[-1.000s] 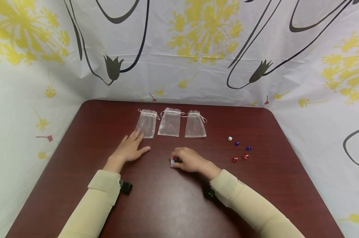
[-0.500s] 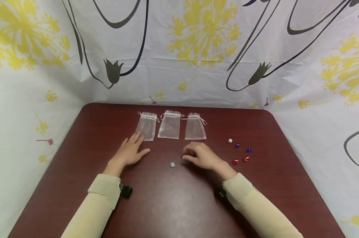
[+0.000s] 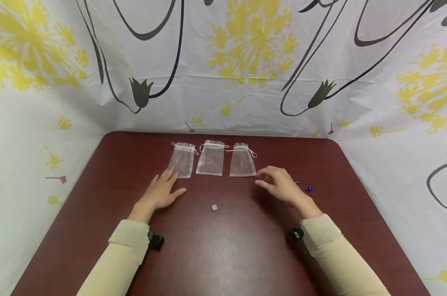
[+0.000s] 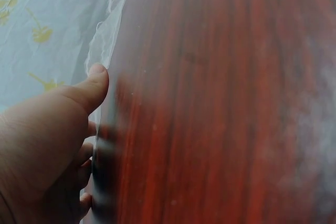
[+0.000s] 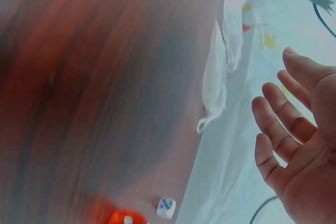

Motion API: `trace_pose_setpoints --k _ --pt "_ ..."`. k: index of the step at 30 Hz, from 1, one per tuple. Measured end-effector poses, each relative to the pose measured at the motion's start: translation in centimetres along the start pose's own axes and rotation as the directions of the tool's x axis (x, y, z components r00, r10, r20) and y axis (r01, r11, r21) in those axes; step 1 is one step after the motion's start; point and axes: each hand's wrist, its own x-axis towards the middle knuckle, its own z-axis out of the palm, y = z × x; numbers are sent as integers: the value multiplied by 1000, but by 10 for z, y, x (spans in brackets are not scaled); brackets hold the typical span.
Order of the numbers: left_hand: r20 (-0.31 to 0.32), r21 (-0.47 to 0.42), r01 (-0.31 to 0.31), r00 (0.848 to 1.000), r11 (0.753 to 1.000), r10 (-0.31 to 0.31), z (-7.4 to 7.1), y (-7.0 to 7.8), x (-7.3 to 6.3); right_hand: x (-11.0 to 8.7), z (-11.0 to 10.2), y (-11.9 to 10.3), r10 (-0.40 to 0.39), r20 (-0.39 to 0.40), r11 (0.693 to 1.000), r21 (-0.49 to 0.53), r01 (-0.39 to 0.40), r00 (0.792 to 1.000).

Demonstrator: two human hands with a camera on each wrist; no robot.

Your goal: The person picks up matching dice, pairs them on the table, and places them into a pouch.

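In the head view my left hand (image 3: 158, 191) lies spread on the table, fingertips over the lower edge of the left sheer drawstring bag (image 3: 183, 160). My right hand (image 3: 280, 185) hovers over the table beside the right sheer bag (image 3: 242, 162), its fingers loosely bent and holding nothing. On the table between the hands sits a white die (image 3: 214, 208). Behind my right hand show a blue die (image 3: 309, 188) and part of a red die (image 3: 291, 204). Another white die (image 5: 166, 208) appears in the right wrist view, hidden by the hand in the head view.
A third sheer bag (image 3: 210, 159) lies between the other two near the far side of the dark red table (image 3: 208, 255). White patterned cloth (image 3: 193, 98) rises behind the table and along both sides.
My right hand has let go of the white die, leaving it at the table's middle, and has moved right toward the other dice. The left hand stays in place.
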Motion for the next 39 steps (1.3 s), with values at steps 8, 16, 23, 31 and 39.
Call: trace_pose_setpoints --k 8,16,23,31,39 --pt "3 -6 7 1000 1000 -7 2 -1 1 -8 -12 16 62 -26 998 -12 -62 998" --pt "-10 0 9 1000 1000 -9 3 -2 0 -15 -13 34 88 -83 994 -55 -92 993" --pt "-2 -5 12 1000 1000 -12 3 -1 1 -21 -23 56 141 -149 984 -86 -155 979" --pt "0 -6 20 1000 1000 -20 4 -3 3 -24 -26 79 225 -126 966 -98 -237 966" --pt "-2 -4 23 1000 1000 -23 6 -4 3 -29 -22 96 253 -111 959 -103 -264 961"
